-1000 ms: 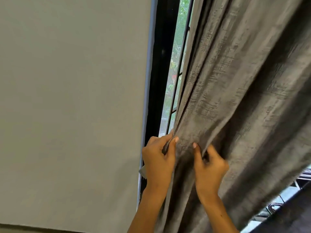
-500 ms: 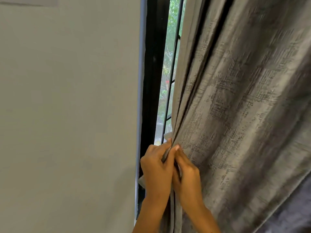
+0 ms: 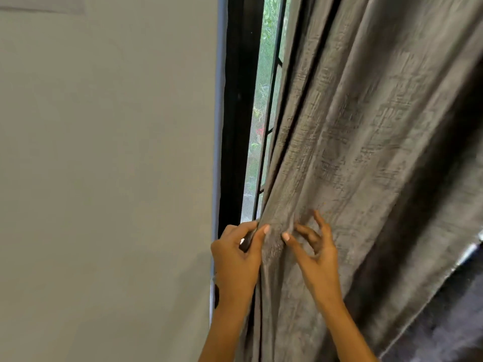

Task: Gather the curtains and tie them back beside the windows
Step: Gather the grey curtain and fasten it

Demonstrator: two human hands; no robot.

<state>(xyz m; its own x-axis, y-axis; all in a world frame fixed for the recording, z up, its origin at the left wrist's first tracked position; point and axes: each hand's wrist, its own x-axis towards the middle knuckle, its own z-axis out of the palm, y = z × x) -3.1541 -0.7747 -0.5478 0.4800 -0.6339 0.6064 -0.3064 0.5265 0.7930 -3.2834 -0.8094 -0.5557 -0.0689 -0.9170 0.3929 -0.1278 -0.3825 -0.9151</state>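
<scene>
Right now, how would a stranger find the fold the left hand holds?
Start at the black window frame. Right of it hangs the grey curtain. Its leading edge is pinched by the left hand; the right hand is spread open beside it.

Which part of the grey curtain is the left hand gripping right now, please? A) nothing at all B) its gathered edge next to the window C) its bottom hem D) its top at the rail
B: the left hand pinches the curtain's bunched edge beside the window.

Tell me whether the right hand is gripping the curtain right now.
No: the right hand has its fingers spread loosely against the grey curtain, closed round no fold, while the left hand pinches the gathered edge.
</scene>
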